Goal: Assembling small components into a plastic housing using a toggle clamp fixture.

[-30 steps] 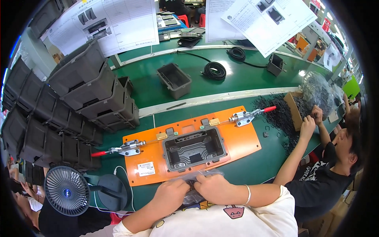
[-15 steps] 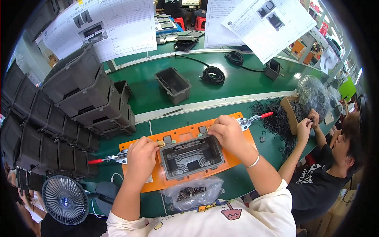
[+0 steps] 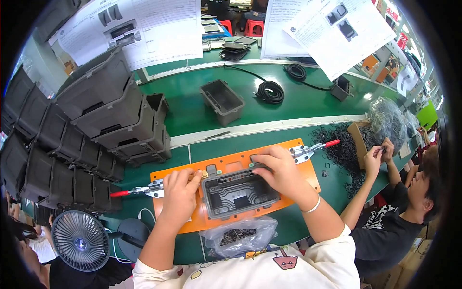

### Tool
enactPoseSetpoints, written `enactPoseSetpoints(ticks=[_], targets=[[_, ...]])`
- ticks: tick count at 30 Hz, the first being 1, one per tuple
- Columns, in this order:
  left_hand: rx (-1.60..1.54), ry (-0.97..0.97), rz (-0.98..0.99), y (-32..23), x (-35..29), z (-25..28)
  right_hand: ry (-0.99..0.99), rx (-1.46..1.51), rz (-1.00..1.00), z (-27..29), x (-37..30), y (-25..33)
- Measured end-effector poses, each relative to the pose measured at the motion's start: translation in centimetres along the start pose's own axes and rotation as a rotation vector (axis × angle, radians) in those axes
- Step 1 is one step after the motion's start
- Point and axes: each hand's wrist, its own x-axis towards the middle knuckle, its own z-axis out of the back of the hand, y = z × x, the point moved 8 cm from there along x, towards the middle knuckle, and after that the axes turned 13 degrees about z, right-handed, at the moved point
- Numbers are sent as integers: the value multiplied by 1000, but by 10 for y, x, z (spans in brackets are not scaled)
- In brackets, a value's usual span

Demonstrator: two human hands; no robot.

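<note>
A dark grey plastic housing (image 3: 238, 193) sits open side up in an orange fixture plate (image 3: 226, 166) on the green bench. My left hand (image 3: 180, 191) rests on the housing's left end, fingers closed at its upper left corner. My right hand (image 3: 280, 171) lies over the housing's upper right corner, fingers curled on the rim; whether either pinches a small part is hidden. A red-handled toggle clamp (image 3: 137, 191) lies left of the plate and another (image 3: 313, 149) to the right. A clear bag of small dark parts (image 3: 239, 236) lies just below the plate.
Stacks of grey housings (image 3: 82, 139) fill the left side. One lone housing (image 3: 222, 101) and coiled black cables (image 3: 271, 91) lie beyond a white divider. A small fan (image 3: 80, 240) stands at lower left. At right, a person's hands (image 3: 376, 155) work beside a pile of black parts (image 3: 344, 153).
A second ago both hands were down at the bag of parts. They moved up to the housing, and now sit closer in on its two upper corners.
</note>
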Motion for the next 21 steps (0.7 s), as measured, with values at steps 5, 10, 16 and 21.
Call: enactPoseSetpoints(ticks=[5, 10, 16, 21], targets=[[-261, -251, 179, 18, -15, 35, 186, 204, -108, -63, 46, 5], [-922, -829, 765, 120, -83, 57, 522, 300, -177, -113, 77, -5], [-1608, -930, 1108, 232, -111, 13, 669, 412, -192, -133, 86, -8], [-1805, -1120, 947, 241, -88, 26, 858, 337, -287, -139, 83, -12]])
